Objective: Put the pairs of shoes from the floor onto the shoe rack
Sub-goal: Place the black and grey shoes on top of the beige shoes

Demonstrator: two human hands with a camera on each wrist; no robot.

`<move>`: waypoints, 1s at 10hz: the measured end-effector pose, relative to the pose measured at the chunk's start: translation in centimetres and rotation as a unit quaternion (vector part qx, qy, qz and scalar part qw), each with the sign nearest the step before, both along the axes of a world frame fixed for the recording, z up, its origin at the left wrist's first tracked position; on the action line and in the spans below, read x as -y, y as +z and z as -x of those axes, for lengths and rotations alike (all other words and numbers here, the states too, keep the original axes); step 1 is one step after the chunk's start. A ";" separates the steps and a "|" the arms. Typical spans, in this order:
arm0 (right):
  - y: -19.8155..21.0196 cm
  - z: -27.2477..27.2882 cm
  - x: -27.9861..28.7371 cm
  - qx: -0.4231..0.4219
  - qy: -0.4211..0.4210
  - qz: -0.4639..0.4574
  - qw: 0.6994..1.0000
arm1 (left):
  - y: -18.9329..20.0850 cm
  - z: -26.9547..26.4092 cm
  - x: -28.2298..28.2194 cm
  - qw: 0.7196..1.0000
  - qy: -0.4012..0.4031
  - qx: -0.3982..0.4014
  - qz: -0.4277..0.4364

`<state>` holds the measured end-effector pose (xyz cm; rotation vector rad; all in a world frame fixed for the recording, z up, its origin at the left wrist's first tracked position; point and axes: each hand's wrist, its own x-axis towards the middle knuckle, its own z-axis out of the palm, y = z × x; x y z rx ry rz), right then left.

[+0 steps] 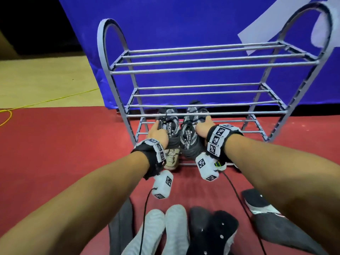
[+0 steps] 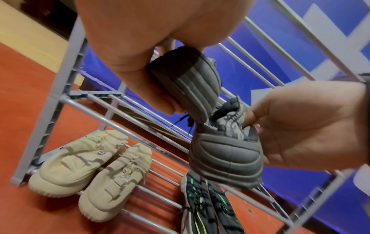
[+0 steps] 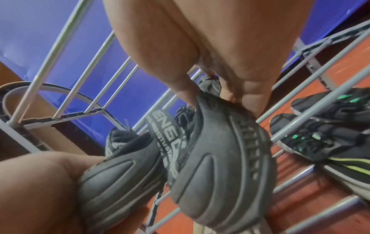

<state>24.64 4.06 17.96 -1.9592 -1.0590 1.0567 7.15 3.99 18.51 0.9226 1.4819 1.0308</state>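
Note:
A grey metal shoe rack (image 1: 211, 69) with three railed shelves stands before me. My left hand (image 1: 157, 133) grips one grey-black knit sneaker (image 1: 172, 128) by its heel side. My right hand (image 1: 203, 130) grips its mate (image 1: 190, 135) the same way. Both sneakers are side by side with toes pointing into the rack, at the middle shelf's front rails (image 1: 202, 114); whether they rest on them I cannot tell. In the left wrist view my left hand (image 2: 128, 52) clasps a ridged grey heel (image 2: 188, 76). In the right wrist view my right hand (image 3: 224, 52) holds the other heel (image 3: 222, 159).
On the bottom shelf lie a beige pair (image 2: 84, 163) at the left and a black-and-green pair (image 2: 208, 204) beside it. On the red floor near me are a pale grey pair (image 1: 165, 227), a black pair (image 1: 213, 232) and more dark shoes (image 1: 261, 205). A blue banner (image 1: 184, 24) hangs behind the rack.

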 end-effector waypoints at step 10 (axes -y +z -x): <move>-4.4 7.4 0.2 -0.063 -0.011 0.099 0.993 | -5.7 6.4 -0.4 0.973 -0.068 0.030 0.220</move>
